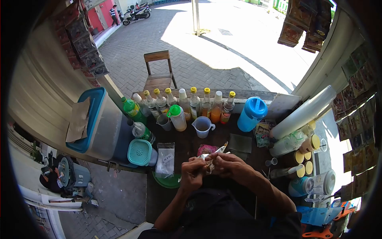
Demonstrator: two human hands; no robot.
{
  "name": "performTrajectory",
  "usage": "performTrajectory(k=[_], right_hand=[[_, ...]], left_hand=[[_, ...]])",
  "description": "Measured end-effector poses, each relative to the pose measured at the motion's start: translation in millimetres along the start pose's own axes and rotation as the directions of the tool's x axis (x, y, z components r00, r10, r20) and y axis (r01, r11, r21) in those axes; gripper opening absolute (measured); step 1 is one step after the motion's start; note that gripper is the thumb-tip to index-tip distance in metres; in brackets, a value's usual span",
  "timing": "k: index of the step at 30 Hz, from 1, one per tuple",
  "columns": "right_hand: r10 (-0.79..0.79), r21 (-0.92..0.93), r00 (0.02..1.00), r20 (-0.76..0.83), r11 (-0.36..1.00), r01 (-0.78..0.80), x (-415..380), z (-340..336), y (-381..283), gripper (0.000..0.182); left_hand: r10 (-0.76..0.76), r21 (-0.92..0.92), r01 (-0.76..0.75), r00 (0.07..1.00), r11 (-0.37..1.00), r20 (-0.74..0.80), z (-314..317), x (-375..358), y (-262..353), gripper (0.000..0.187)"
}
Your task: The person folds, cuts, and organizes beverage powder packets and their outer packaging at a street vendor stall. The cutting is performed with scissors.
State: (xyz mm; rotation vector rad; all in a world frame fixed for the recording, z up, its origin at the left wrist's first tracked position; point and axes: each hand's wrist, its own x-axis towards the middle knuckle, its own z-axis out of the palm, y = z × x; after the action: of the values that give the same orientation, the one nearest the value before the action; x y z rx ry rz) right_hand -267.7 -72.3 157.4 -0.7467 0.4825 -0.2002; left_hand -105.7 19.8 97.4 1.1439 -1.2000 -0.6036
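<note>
Both hands meet over the dark counter, low in the middle of the head view. My left hand (192,172) is closed, its fingers pinching one side of a small whitish packet (218,151). On the packet's other side, my right hand (230,165) has its fingers pressed together on it. The packet's upper end points up and to the right. What lies under the fingers is partly hidden. Just behind the hands is a pink item (205,148), and to the right of it lies a dark folded cloth (240,144).
A measuring jug (203,126), a green-capped bottle (177,118) and a row of yellow-capped bottles stand behind. A blue pitcher (252,114) is at the back right, jars (308,144) further right. Left are a teal basket (139,152) and a plastic-wrapped pack (165,159).
</note>
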Motion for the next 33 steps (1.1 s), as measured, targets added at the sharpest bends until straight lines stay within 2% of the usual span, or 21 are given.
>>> performTrajectory(k=[2,3,4,6,8,11,13,14,15,16,17,18,19,20,21,23,25,27,29,32,33], right_hand=[[0.036,-0.47,0.999,-0.001,0.882,-0.033,-4,12,-21,0.036],[-0.104,-0.734,0.992,0.073,0.667,0.124,-2,7,-16,0.038],[-0.227,-0.896,0.958,0.177,0.365,0.252,0,3,-6,0.04],[-0.169,-0.985,0.983,0.066,0.145,0.091,-13,33,-8,0.048],[-0.259,-0.983,0.965,0.038,0.164,0.083,-14,37,7,0.039],[-0.367,-0.972,0.919,0.141,0.127,0.2,-3,9,26,0.03],[-0.413,-0.959,0.885,0.214,0.084,0.272,6,-12,27,0.026],[-0.233,-0.764,0.971,-0.056,0.636,0.108,10,-20,23,0.025],[0.065,-0.294,0.981,-0.185,0.948,-0.118,9,-25,19,0.027],[0.079,-0.214,0.961,-0.265,0.967,-0.139,7,-28,16,0.03],[0.072,-0.211,0.957,-0.281,0.968,-0.135,4,-21,10,0.03],[-0.056,-0.502,0.961,-0.271,0.86,-0.092,3,-10,4,0.028],[-0.17,-0.746,0.96,-0.223,0.664,-0.055,2,-2,2,0.026],[-0.447,-0.974,0.894,0.006,0.201,0.107,2,0,9,0.02],[-0.449,-0.975,0.894,0.006,0.197,0.106,-2,11,7,0.02],[-0.401,-0.997,0.913,0.071,0.002,0.079,-18,39,-1,0.025],[-0.352,-0.992,0.93,0.106,0.028,0.123,-19,39,13,0.028],[-0.464,-0.937,0.815,0.346,-0.134,0.321,-17,31,36,0.029],[-0.376,-0.941,0.863,0.338,-0.142,0.307,-14,25,48,0.03],[-0.487,-0.884,0.829,0.275,0.212,0.417,-15,12,72,0.031],[-0.47,-0.895,0.84,0.271,0.199,0.4,-12,11,69,0.032]], left_hand=[[-0.043,0.125,0.034,0.997,0.992,0.071,-6,1,1,0.009],[-0.072,0.174,0.056,0.994,0.983,0.087,-6,1,-1,0.009],[-0.09,0.179,0.079,0.995,0.981,0.052,-4,0,-3,0.009],[-0.087,0.195,0.086,0.996,0.977,-0.001,1,-5,-12,0.011],[-0.263,-0.06,0.256,0.929,0.965,-0.261,10,-11,-20,0.008],[-0.524,-0.363,0.413,0.798,0.835,-0.297,2,-3,6,0.009],[-0.489,-0.332,0.383,0.801,0.862,-0.344,9,-11,-10,0.011],[-0.308,-0.253,0.256,0.931,0.933,-0.195,6,-11,-8,0.012],[-0.109,-0.202,0.102,0.994,0.974,-0.023,3,-10,-5,0.012],[-0.024,-0.093,0.033,0.996,0.995,0.089,0,-6,-2,0.009],[-0.022,-0.107,0.033,0.995,0.994,0.101,0,-4,0,0.009],[0.05,0.015,-0.053,0.983,0.998,0.176,0,-1,1,0.008],[0.114,0.131,-0.151,0.961,0.98,0.253,0,2,2,0.007],[0.041,0.154,-0.085,0.963,0.984,0.268,-1,4,4,0.007],[0.046,0.151,-0.089,0.962,0.985,0.268,1,2,3,0.007],[-0.189,0.122,0.185,0.982,0.975,0.023,5,-2,-3,0.008],[-0.224,0.101,0.229,0.973,0.968,-0.058,9,2,2,0.013],[-0.513,-0.287,0.435,0.801,0.853,-0.308,12,6,18,0.02],[-0.507,-0.271,0.435,0.798,0.859,-0.326,4,5,13,0.024],[-0.532,-0.292,0.448,0.761,0.845,-0.371,5,0,13,0.023],[-0.531,-0.335,0.419,0.741,0.844,-0.411,9,2,15,0.022]])
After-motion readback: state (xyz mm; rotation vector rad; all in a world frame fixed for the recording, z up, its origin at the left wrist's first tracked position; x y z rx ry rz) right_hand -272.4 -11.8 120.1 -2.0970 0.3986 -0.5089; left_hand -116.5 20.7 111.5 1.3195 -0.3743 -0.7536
